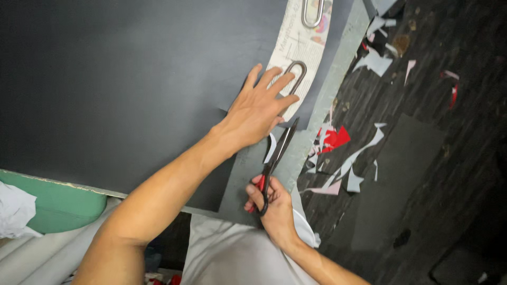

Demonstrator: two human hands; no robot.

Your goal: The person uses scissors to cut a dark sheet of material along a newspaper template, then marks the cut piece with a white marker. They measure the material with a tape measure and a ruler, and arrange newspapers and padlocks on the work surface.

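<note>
While the left hand (260,108) lies flat with fingers spread, pressing a newspaper pattern strip (296,50) down onto a big dark grey sheet (132,89), the right hand (272,206) is wrapped around the red handles of a pair of scissors (275,158), blades parted a bit and pointing up along the edge of the sheet just beside the left palm. So yeah, one hand wide and flat, the other closed around the scissors. Two large metal loop clips sit on the paper strip, one (297,76) right under the left fingertips and another (312,11) further up at the top of the view. That sheet covers most of a worktable with a pale grey edge (338,68). Off to the right the dark floor (454,158) is pretty messy, littered with white, red and pink offcuts (338,153), plus a dark rectangular piece (396,179) lying there. Bottom left there's a green cushion-like thing (58,203).
</note>
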